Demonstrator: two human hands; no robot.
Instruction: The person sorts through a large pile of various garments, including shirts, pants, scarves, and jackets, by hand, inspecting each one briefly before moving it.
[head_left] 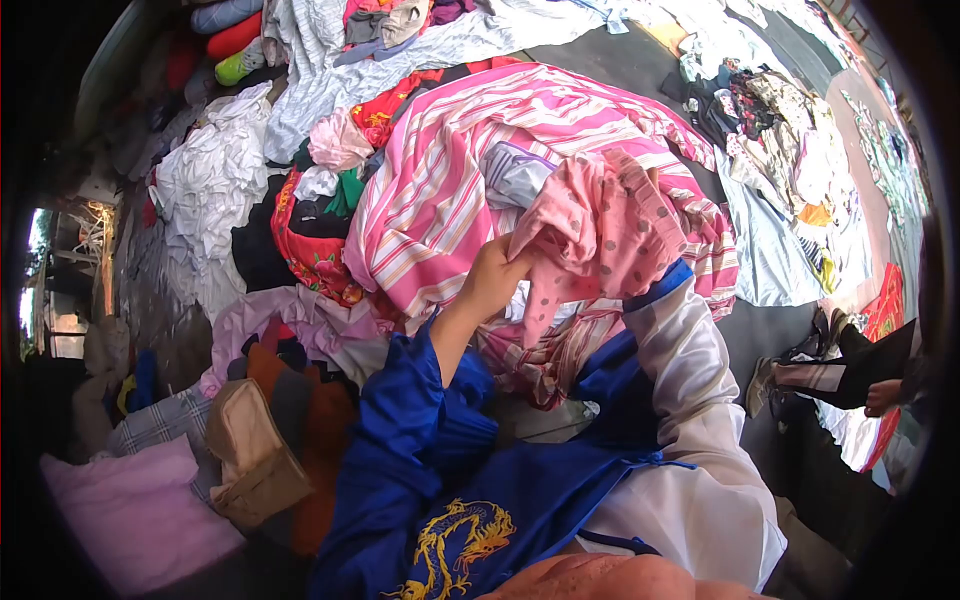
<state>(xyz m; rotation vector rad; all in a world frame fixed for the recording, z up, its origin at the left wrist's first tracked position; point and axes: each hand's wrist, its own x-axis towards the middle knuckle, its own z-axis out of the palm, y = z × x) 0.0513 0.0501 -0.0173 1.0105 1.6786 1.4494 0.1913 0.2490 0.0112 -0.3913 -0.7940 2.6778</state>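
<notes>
My left hand (pixel 495 275) is closed on the left edge of a pink garment with grey polka dots (pixel 590 230). The garment has a gathered, elastic-looking band on its right side and hangs bunched in front of me. My right hand is hidden behind or inside it; only the white sleeve with its blue cuff (pixel 660 285) shows, ending at the garment's lower right. Beneath lies a large pink, white and orange striped cloth (pixel 430 190). On that cloth, a pale grey-white piece (pixel 515 175) pokes out behind the dotted garment.
White clothes (pixel 215 180) are heaped at left. Mixed printed clothes (pixel 790 150) lie at right on a light blue cloth (pixel 765 240). Near my left are a folded lilac cloth (pixel 140 510) and a tan piece (pixel 255 450). Another person's hand (pixel 882 397) and shoe (pixel 760 385) show at far right.
</notes>
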